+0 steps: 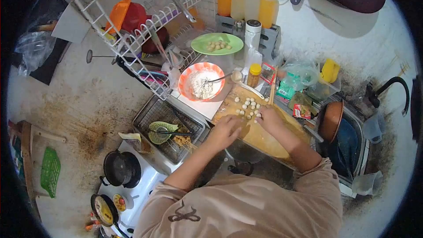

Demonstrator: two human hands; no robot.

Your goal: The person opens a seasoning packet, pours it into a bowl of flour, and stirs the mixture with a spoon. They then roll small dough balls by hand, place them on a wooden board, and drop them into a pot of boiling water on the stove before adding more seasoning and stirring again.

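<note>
Several small pale dough balls point(248, 105) lie in a loose cluster on the wooden board point(282, 139). At their right edge, my right hand point(269, 120) has its fingers drawn together around a dough ball, partly hidden by the fingertips. My left hand point(225, 132) is over the board's left edge, fingers apart and slightly bent, with nothing seen in it. Behind the board, an orange-and-white bowl point(184, 86) holds white flour with a spoon point(218, 79) in it. Further back, a green plate point(200, 43) carries more dough balls.
A yellow-lidded jar point(254, 76) and a white bottle point(252, 35) stand behind the board. To the left are a wire dish rack point(128, 55), a metal tray point(141, 117) with a green strainer, and a stove point(141, 156) with pans. A sink point(363, 143) holding cookware is right.
</note>
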